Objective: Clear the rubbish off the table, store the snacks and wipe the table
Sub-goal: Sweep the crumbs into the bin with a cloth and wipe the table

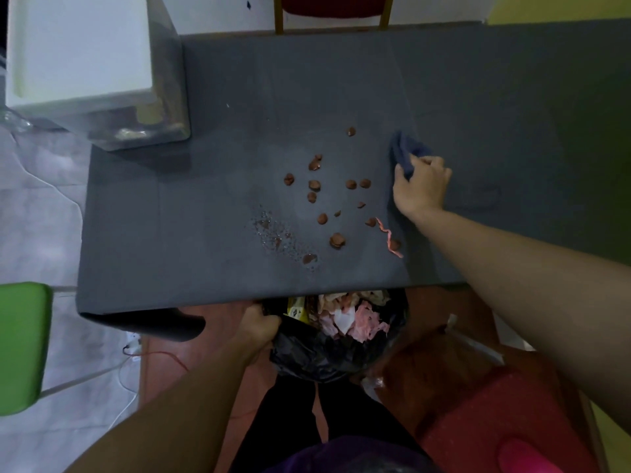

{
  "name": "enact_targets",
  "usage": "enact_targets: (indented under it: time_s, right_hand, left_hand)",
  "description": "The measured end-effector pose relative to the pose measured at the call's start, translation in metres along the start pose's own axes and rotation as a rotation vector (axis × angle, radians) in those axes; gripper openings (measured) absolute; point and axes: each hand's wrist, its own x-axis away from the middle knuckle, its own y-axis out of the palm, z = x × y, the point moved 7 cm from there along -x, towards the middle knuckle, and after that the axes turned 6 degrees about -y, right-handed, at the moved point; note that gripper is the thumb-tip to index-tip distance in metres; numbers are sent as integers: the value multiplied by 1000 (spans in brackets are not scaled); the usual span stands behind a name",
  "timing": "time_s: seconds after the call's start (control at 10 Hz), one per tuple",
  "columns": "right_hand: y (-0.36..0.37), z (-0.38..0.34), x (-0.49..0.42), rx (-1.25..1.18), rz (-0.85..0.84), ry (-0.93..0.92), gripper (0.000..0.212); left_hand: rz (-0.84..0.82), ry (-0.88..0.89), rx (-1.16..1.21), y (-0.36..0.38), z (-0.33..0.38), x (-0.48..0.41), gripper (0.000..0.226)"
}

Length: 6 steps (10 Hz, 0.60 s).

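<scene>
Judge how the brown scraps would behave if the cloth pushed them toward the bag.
The brown scraps look small and loose, so probably light, easily swept. Those near the wet-looking speckles may stick or smear. The cloth, bunched in the right hand, looks floppy, so some may slip past.

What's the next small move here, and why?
Probably sweep the cloth in the right hand toward the near edge of the table, pushing the brown scraps and pink strip into the black bag. The left hand holds the bag open just below that edge, and the scraps lie between cloth and bag.
</scene>
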Motion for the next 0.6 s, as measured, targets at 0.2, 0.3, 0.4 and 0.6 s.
enact_targets:
  time_s: [0.2,0.3,0.4,0.6]
  right_hand:
    - [30,-54,-6,6,-137,-361,23]
    - [26,-58,-16,-83,-3,-277,22]
    - [7,-43,-34,-136,237,40,29]
    - [34,-73,-74,-140,15,-69,26]
  left_hand:
    - [-6,3,-19,-8,0,-11,43]
    - [-8,-17,-44,-14,3,-12,43]
    - [-23,-95,-98,-24,-6,-26,40]
    - [-4,-157,-197,-37,-25,-55,45]
